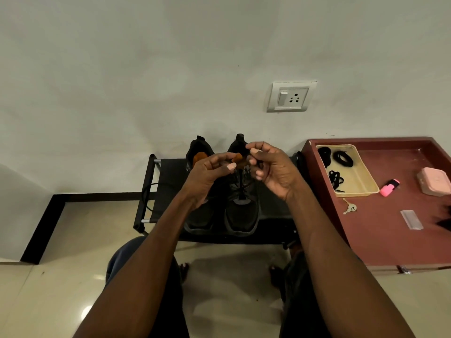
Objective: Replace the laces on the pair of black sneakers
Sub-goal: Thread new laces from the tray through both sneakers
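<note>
I have both hands raised over the right shoe (241, 211), which sits just below my fingers on the rack (168, 181). My right hand (271, 167) and left hand (210, 174) are curled, seemingly pinching lace ends, though I cannot tell the grip for sure. That shoe looks laced near the toe; the left shoe (199, 215) is mostly hidden. Spare laces (343, 158) lie in the tray (361, 176), well right of my fingers. I'd judge the job mid-way.

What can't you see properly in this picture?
- Head view: what the left hand and right hand pinch is hidden by the fingers; possibly a lace.
- The left sneaker is mostly covered by the left forearm.
- The dark object on the red table is cut off by the right edge.
- The keys are too small for detail.
</note>
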Tool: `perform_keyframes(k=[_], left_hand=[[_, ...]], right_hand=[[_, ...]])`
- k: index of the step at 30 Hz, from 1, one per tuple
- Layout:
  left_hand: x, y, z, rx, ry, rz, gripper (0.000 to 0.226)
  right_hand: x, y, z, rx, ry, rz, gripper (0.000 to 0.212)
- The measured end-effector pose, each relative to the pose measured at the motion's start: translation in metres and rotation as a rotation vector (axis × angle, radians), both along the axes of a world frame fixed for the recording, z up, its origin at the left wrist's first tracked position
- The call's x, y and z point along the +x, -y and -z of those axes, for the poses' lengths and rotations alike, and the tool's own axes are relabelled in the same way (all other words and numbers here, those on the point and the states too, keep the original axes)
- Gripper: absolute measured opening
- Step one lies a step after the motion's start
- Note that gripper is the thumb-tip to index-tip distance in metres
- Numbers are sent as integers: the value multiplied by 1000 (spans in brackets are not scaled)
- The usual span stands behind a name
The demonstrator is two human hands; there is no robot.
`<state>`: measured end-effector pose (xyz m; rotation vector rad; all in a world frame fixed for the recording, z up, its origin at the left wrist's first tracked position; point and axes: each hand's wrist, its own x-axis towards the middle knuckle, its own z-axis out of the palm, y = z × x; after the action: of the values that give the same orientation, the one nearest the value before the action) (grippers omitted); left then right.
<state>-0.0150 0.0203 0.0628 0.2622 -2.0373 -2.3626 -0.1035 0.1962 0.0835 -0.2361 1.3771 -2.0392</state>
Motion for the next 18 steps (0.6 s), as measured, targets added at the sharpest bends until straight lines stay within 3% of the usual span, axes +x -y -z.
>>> perform_keyframes(k=[3,5,7,9,11,14,18], left_hand=[[-2,11,6,-229,78,-128,10],[-3,21,17,-534,158,-328,24],[-1,30,29,-973,280,-492,30],[3,28,28,-1167,369,-534,9],[1,21,23,-1036,224,-465,33],[-5,0,8,-568,-4,-161,58],[-4,-9,8,-392,-4,4,25]], right_hand=[[-14,-16,1,-61,-2,132,10],[-22,-24,4,-23,-4,247,7],[-27,-28,7,114,-36,325,10],[-27,-28,10,324,-108,309,11],[-22,-22,13,487,-158,185,9],[-8,-5,15,523,-162,-47,6],[-2,10,19,496,-170,-73,14]])
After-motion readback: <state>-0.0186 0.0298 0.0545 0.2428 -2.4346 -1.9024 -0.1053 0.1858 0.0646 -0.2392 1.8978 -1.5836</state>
